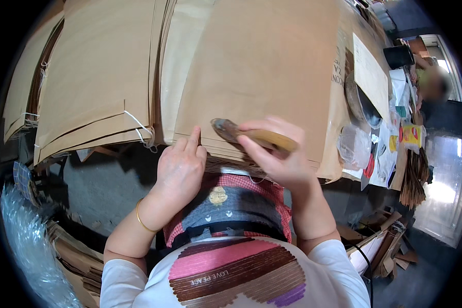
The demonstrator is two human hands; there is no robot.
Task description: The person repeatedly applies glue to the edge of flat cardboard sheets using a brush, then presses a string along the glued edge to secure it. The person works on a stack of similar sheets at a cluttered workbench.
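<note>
A large stack of brown kraft paper sheets (pixel 262 66) lies in front of me, its near edges slightly stepped. My right hand (pixel 285 156) is closed round the wooden handle of a brush (pixel 225 129), slightly blurred. The brush's dark head points left, over the near part of the top sheet; whether it touches the paper I cannot tell. Left of the brush, my left hand (pixel 182 167) rests at the stack's near edge. Its index finger is stretched out onto the paper, while the other fingers are bent and partly hidden.
Stacks of brown paper tied with white string (pixel 95 77) stand on the left. On the right are a round bowl (pixel 362 102) under a white sheet (pixel 369 77), a clear plastic bag (pixel 354 143) and a yellow packet (pixel 410 136). Another person (pixel 432 84) is at the far right.
</note>
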